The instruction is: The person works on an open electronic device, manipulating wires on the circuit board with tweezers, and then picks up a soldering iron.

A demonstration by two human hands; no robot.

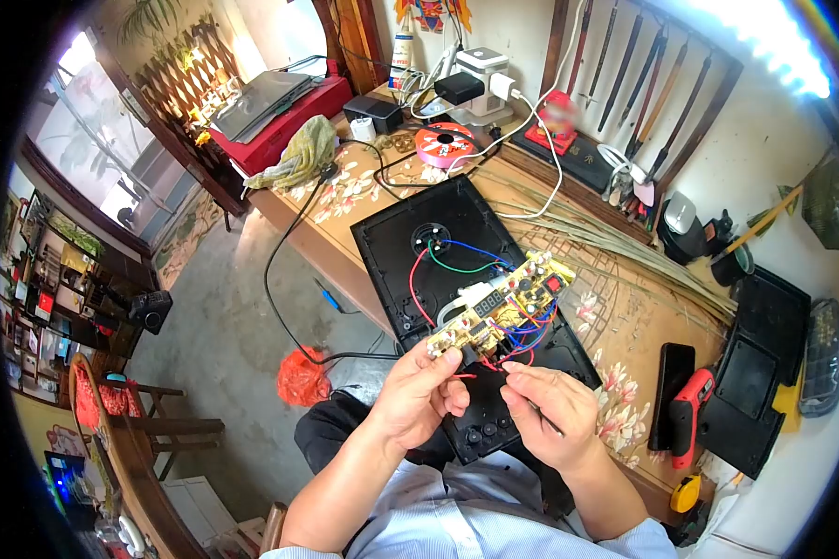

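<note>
A yellowish circuit board (489, 312) with a digit display and red, blue and green wires is tilted above a black plastic housing (391, 238). My left hand (419, 391) pinches the board's lower left end between thumb and fingers. Close to the wires below the board, my right hand (555, 415) has its thumb and forefinger pressed together. A thin dark rod lies across the right fingers; its kind is unclear. Red wire ends show between the two hands. Wires run from the board to a round part (431, 238) in the housing.
A pink tape roll (446, 145), white chargers and cables stand at the back. Long thin strips (625, 247) lie behind the housing. To the right are a black phone (671, 396), a red tool (690, 417), a yellow tape measure (686, 494) and a black panel (755, 373).
</note>
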